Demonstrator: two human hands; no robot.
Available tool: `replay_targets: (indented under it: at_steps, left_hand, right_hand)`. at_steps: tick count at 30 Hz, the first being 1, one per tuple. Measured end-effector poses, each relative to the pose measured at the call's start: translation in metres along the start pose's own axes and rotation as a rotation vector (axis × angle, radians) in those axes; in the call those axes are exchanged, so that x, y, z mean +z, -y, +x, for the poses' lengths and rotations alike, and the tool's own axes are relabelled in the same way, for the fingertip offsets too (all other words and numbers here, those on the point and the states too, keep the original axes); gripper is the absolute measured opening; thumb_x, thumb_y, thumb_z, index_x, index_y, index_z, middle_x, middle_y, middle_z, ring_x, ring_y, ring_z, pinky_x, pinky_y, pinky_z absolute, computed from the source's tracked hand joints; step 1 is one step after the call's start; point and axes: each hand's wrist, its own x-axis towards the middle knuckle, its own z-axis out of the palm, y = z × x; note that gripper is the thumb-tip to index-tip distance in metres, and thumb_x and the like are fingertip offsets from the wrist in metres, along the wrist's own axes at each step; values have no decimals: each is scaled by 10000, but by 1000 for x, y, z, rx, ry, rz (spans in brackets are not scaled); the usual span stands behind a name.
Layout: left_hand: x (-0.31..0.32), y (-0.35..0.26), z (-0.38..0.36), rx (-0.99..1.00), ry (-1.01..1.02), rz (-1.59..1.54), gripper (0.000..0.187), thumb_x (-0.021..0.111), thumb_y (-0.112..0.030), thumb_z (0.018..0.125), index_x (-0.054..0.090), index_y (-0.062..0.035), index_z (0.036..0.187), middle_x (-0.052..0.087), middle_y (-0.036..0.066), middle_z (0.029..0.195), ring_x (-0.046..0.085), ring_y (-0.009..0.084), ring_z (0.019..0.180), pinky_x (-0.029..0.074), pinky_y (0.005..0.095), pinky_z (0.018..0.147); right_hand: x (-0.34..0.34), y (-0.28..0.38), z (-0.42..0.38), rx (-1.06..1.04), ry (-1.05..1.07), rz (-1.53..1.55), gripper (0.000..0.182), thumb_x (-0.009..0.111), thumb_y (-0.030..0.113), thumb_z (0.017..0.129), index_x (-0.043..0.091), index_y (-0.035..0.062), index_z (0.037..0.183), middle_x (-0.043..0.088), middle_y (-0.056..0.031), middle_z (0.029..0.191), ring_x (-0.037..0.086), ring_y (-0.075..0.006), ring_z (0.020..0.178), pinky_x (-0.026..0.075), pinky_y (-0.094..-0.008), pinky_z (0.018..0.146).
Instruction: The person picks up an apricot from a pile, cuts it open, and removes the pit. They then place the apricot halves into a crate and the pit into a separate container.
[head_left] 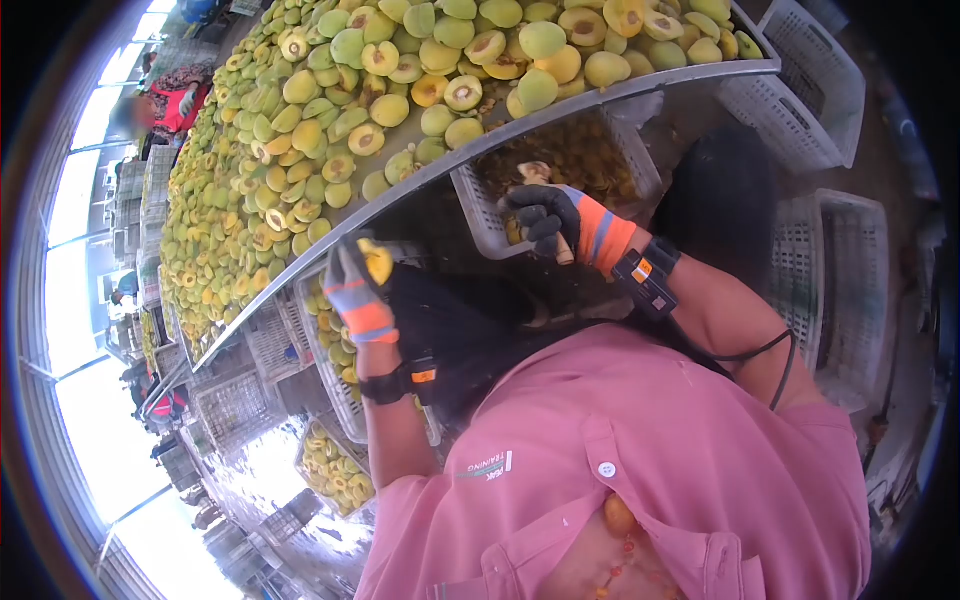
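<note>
My left hand, in a grey and orange glove, is closed around a yellow peach half just below the table edge. My right hand, gloved in black and orange, grips a tool with a wooden handle. At the tool's far end is a pale and brown piece, too blurred to name. Beneath my right hand stands a crate of brown pits or scraps. Under my left forearm, another crate holds yellow fruit. Many green-yellow peaches, several cut open with pits showing, cover the table.
A raised metal rim borders the table between me and the fruit. Pale plastic crates stand at the right, with others at the upper right. A crate of fruit sits lower left. A person in red is across the table.
</note>
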Motion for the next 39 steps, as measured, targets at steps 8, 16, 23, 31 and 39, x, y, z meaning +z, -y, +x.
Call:
replay_targets:
  at_steps: [8,16,23,31,39]
  left_hand:
    - [-50,37,59,74,-218,934,470,642,-316,851,585,-15,1207,599,209,1179,560,363,1092,438,424,940]
    - [65,47,175,3,122,1014,554,676,-432,794,608,-13,1151,592,205,1194,556,366,1099,434,430,932]
    - [101,60,172,2,160,496,566,759,-383,735,591,-3,1119,642,134,1047,619,302,896,491,382,795]
    - [79,-12,89,-404,267,-635,264,681,-116,846,577,-16,1067,633,79,931,615,147,823,502,258,685]
    - [93,-20,26,-369,369,-792,220,563,-129,932,517,0,1104,616,84,924,589,158,806,493,273,724]
  right_hand:
    - [-12,-8,15,-72,-127,-29,144,600,207,909,569,81,846,493,36,630,434,-69,453,372,-230,416]
    - [-10,-6,17,-195,-275,-292,232,674,281,851,611,60,822,575,-28,650,508,-149,443,370,-293,357]
    - [8,0,17,-120,-534,-704,284,728,297,772,589,49,773,587,-61,614,538,-188,434,401,-339,345]
    - [20,8,11,-636,-47,-979,221,682,244,827,604,38,810,524,-6,594,469,-129,438,359,-277,383]
    - [-4,17,32,-327,-6,-675,165,679,238,846,604,112,771,511,30,605,439,-73,433,319,-244,385]
